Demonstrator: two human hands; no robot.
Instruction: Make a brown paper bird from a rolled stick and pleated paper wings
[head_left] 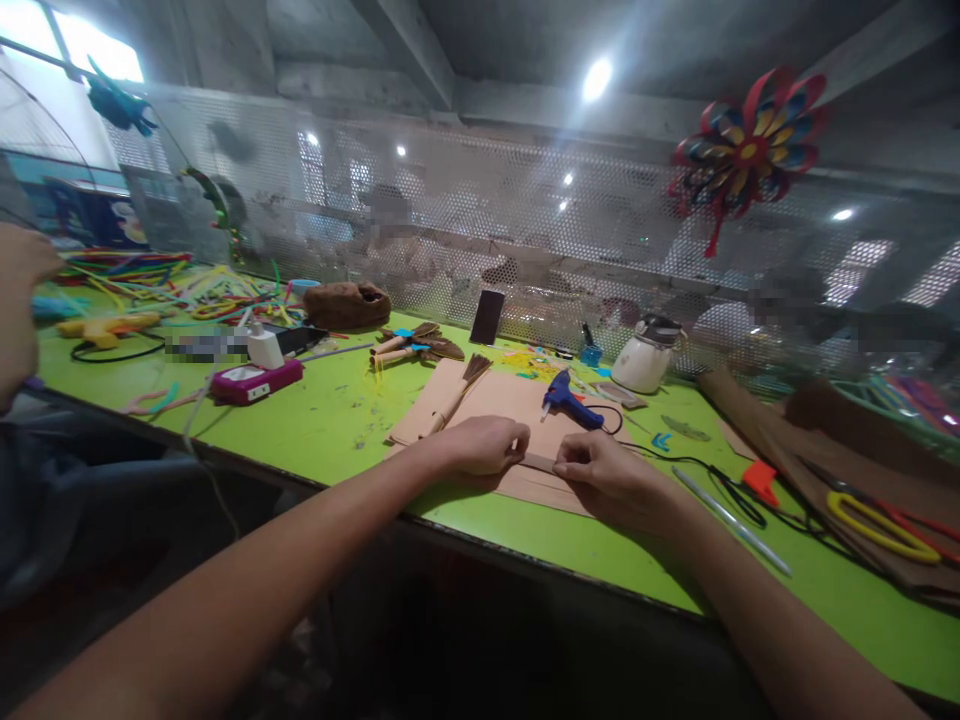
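Here, holding a brown strip [540, 461] low over a cardboard sheet [510, 385], close to the near edge of the green tabletop [322, 425]. Pinching it toward one end with the left hand [491, 443] and toward the other with the right hand [611, 468], in a narrow grip on both sides, with thumb and fingertips drawn together on the strip. Running it roughly along the tabletop's near edge, a little in from there. Cannot tell whether touching the sheet beneath.

Seeing, just beyond the right hand, a blue glue gun [574, 403] on its side with nozzle to the left; beyond the left hand, a brown bundle [448, 407] with a frayed dark tip, on the sheet's left part. Seeing, along the tabletop's far edge from left to right, a brown lump [345, 305] with a hollow, an upright dark panel [488, 317], a small blue bottle [591, 354] and a white pot [637, 362] with a dark top. Finding, toward the near right corner, a pale rod [735, 525] like a pen and yellow-handled scissors [885, 532]. Finding, near the tabletop's near edge on the left, a magenta power strip [257, 385]; toward the far left corner, a yellow glue gun [109, 327] and a heap of coloured stems [232, 290]. Seeing also, at the tabletop's left end, a co-worker's hand [26, 252], blurred.
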